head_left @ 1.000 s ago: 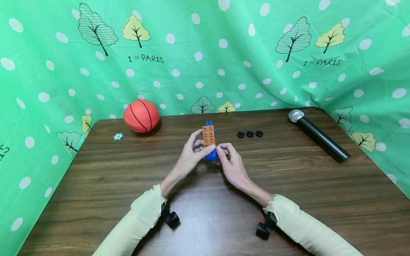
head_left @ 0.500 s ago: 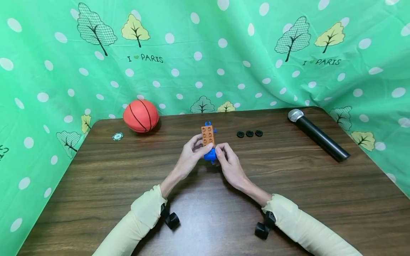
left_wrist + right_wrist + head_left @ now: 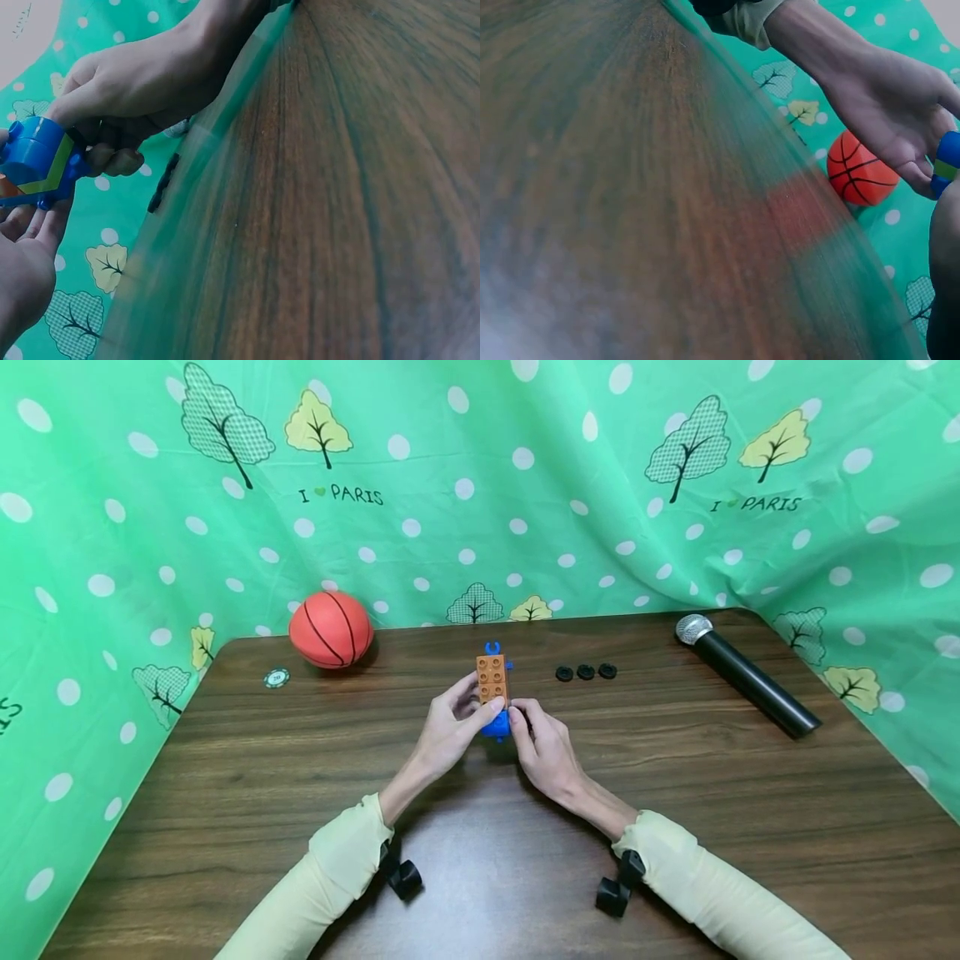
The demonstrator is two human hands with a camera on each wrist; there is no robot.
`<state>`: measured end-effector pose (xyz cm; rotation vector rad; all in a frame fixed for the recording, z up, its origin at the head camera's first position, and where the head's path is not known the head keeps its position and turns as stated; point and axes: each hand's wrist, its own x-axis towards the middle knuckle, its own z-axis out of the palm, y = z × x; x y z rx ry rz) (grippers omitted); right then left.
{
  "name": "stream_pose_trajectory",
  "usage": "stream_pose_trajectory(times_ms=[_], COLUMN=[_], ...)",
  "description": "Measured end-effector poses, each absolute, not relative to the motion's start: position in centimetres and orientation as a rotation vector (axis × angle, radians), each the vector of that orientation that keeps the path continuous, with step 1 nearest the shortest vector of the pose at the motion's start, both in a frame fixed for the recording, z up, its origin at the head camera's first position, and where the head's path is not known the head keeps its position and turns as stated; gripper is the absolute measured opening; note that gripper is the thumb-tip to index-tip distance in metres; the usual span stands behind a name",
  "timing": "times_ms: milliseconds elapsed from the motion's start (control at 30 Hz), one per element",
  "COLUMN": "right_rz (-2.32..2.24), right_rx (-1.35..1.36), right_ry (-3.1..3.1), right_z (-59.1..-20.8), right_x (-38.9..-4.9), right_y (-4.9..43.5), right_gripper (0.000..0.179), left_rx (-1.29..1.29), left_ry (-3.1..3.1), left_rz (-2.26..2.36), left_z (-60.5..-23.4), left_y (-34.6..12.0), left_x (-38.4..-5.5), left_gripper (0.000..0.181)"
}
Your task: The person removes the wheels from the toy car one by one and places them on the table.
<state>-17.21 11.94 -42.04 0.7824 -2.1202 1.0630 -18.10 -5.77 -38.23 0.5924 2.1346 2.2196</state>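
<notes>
Both hands meet at mid-table on the toy block car [image 3: 492,689], lifted just off the wood. Left hand [image 3: 447,735] curls thumb and fingers onto the car's left side, over the orange bricks; right hand [image 3: 545,745] pinches the blue base from the right. The left wrist view shows the blue base with a yellow chevron, fingers wrapped round it.

Sweeping left to right: a poker chip [image 3: 276,678] sits near the table's [image 3: 675,827] far left corner, the basketball [image 3: 331,630] just beside it at the back edge against the green cloth [image 3: 420,527]. Bare wood lies between ball and car. Right of the car, three small black discs [image 3: 585,672] sit in a row, then more bare wood, then the microphone [image 3: 746,675] lying slantwise by the far right corner. Nearer the person, wide bare wood spreads under both forearms.
</notes>
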Motion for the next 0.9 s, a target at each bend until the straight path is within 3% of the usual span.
stream_pose_trajectory(times_ms=[633, 900], right_rz=[1.035, 1.099], right_rx=[0.787, 0.723], right_ry=[-2.148, -2.098], right_z=[-41.9, -41.67], right_x=[-17.36, -17.13], right_y=[12.22, 11.76], right_gripper=[0.034, 0.009], left_rx=[0.652, 0.552], left_ry=[2.218, 2.235], left_rz=[2.224, 2.28], left_z=[-38.19, -37.8], left_y=[-5.53, -5.05], left_x=[-17.66, -17.35], left_gripper=[0.057, 0.057])
